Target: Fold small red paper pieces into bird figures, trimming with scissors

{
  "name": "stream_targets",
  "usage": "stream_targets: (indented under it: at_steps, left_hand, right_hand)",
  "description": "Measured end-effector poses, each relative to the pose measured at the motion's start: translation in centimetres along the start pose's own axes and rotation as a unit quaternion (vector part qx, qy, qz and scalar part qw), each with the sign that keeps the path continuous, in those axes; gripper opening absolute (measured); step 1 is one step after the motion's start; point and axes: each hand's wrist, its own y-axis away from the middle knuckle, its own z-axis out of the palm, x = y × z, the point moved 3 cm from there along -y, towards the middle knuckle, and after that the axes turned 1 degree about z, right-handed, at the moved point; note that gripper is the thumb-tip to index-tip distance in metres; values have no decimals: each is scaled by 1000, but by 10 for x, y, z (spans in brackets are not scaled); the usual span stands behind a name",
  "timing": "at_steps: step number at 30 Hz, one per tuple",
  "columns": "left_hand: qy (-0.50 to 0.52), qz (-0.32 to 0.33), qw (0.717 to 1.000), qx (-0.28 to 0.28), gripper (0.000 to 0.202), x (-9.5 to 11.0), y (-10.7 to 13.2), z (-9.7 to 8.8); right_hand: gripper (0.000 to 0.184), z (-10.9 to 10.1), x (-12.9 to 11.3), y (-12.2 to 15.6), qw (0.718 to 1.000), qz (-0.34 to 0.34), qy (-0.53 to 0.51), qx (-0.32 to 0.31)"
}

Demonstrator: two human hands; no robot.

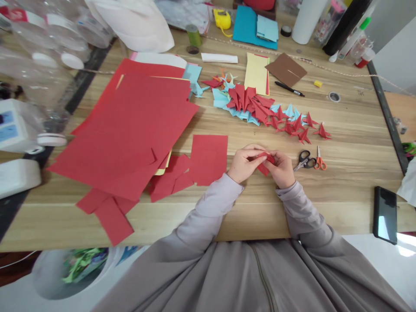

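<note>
A small folded piece of red paper [264, 168] is pinched between both my hands, just above the wooden table. My left hand [244, 164] grips its left side, thumb on top. On the other side my right hand [282, 168] holds it with thumb and fingers closed; part of the paper is hidden behind the fingers. Left of my hands lies a flat red sheet [209, 160]. Beyond them, several red folded paper cranes [297, 123] stand beside red and light-blue folded pieces [242, 99]. Black-handled scissors [306, 160] and small orange scissors [319, 161] rest right of my right hand.
A large stack of red sheets [136, 125] covers the left, with red scraps [113, 219] at its front. Yellow paper [255, 73], brown paper [286, 69] and a pen [289, 88] lie farther back. A phone [385, 214] sits near the right edge; plastic bottles [42, 73] crowd the left.
</note>
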Motion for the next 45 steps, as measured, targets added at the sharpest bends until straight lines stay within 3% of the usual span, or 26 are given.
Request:
stream_targets:
  at_steps: [9,16,21,27,35,45]
  left_hand:
    - [52,13,997,52,8,2,1,-1]
    - [155,-92,974,138,24,-4,0,-8]
    - [213,-184,957,74,30,-11,2,1]
    - [215,-179,960,23,36,-14,4,8]
    - [196,-157,968,28,34,-20,5,8]
    - [264,-197,944,24,38,-8,4,11]
  right_hand:
    - [12,-1,1,2,997,-9,73,-24]
    - [18,-5,2,-1,999,31,-15,26]
    - [19,-8,8,-4,988,94,-115,41]
    - [21,-6,7,-3,974,119,-192,34]
    - [24,-6,9,-2,986,96,-135,11]
    - [24,-4,5,-1,988,83,-131,11]
